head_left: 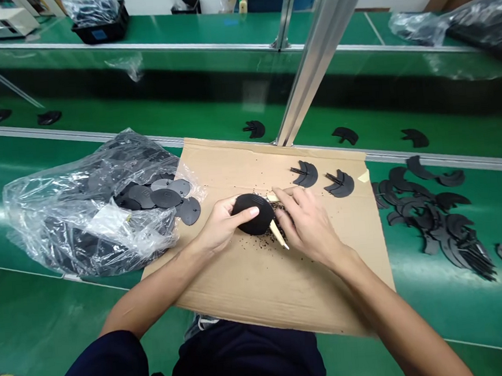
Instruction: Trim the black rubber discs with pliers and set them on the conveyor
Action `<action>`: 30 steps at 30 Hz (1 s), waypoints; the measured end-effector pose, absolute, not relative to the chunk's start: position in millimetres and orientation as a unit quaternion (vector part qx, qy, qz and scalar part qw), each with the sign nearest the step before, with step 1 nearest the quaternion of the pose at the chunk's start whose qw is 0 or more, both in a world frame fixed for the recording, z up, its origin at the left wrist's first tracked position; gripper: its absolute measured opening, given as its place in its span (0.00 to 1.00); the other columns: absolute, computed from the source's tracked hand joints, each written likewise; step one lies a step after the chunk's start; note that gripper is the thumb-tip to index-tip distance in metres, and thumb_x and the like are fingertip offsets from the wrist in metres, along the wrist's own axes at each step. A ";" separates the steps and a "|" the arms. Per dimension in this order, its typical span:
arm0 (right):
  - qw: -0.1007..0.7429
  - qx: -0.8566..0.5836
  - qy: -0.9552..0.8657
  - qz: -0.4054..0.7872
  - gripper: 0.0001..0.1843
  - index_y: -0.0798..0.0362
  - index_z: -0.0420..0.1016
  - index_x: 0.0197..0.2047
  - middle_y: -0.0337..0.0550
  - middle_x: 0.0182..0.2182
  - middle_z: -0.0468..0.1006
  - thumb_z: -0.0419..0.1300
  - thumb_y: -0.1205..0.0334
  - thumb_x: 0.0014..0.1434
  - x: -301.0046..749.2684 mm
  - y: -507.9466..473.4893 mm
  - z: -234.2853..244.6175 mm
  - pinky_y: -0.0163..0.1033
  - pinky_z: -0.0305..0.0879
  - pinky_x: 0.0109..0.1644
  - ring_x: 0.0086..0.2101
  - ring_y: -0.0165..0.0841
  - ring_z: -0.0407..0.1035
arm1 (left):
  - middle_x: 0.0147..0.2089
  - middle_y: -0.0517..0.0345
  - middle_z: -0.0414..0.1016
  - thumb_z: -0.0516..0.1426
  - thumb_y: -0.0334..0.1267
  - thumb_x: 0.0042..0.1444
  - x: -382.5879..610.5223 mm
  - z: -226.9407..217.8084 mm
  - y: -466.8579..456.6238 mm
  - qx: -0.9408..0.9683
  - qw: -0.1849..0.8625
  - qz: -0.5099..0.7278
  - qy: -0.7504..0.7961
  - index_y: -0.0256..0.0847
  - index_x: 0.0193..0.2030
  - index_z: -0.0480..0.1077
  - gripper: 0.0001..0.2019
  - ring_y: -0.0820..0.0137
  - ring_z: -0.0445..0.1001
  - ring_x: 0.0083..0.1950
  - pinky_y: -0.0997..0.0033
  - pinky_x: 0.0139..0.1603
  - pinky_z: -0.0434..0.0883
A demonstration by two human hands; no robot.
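Observation:
My left hand (221,225) grips a round black plastic part (253,214) and holds it over a sheet of cardboard (262,280). My right hand (308,224) is closed on a pale, blade-like scraping tool (277,232) whose tip lies against the part's right edge. Small black shavings (277,244) are scattered on the cardboard under both hands. Two black crescent-shaped pieces (305,174) (340,183) lie on the cardboard just beyond my hands.
A clear plastic bag (83,207) full of black round parts lies at the left, some spilling out. A heap of black crescent offcuts (436,220) covers the green bench at the right. A slanted metal post (310,61) rises behind the cardboard. More crescents lie on the green conveyor (255,128).

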State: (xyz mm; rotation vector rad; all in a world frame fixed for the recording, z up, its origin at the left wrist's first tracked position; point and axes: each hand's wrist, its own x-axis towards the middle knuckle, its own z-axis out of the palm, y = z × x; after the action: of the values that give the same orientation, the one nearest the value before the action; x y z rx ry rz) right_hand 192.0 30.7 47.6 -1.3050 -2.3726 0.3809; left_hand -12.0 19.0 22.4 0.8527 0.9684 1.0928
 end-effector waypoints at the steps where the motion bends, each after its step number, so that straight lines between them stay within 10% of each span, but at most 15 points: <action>1: 0.184 -0.456 -0.856 0.157 0.28 0.56 0.63 0.69 0.57 0.49 0.75 0.47 0.54 0.70 194.0 31.1 47.6 0.56 0.69 0.52 0.48 0.47 0.67 | 0.46 0.47 0.83 0.71 0.46 0.47 -11.2 22.6 18.5 0.363 0.667 0.488 0.430 0.34 0.44 0.79 0.21 0.62 0.81 0.48 0.61 0.55 0.76; 11: 0.134 -0.380 -0.837 0.370 0.43 0.46 0.48 0.76 0.55 0.67 0.64 0.54 0.39 0.65 214.8 34.1 51.3 0.63 0.61 0.67 0.67 0.51 0.58 | 0.44 0.51 0.84 0.71 0.47 0.48 -7.0 23.9 12.9 0.381 0.635 0.516 0.431 0.36 0.42 0.79 0.20 0.64 0.81 0.45 0.65 0.52 0.77; 18: 0.262 -0.455 -0.786 0.327 0.32 0.49 0.62 0.67 0.52 0.58 0.74 0.55 0.62 0.60 205.9 29.8 30.3 0.56 0.69 0.58 0.54 0.45 0.71 | 0.47 0.49 0.84 0.69 0.46 0.51 -13.6 24.2 16.8 0.505 0.584 0.473 0.425 0.37 0.44 0.80 0.17 0.63 0.82 0.48 0.64 0.54 0.78; 30: 0.318 -0.374 -0.831 0.262 0.22 0.49 0.71 0.61 0.52 0.47 0.79 0.59 0.55 0.65 227.0 24.1 23.9 0.50 0.74 0.45 0.44 0.42 0.75 | 0.46 0.52 0.84 0.66 0.37 0.57 -16.0 24.4 12.4 0.637 0.463 0.447 0.424 0.43 0.46 0.82 0.09 0.67 0.81 0.49 0.65 0.54 0.78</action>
State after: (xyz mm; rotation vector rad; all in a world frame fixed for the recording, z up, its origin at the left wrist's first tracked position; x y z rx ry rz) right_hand 227.0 24.1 23.9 -0.9852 -2.1858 0.6901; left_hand -16.0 12.4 24.4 1.5656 1.0435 1.0999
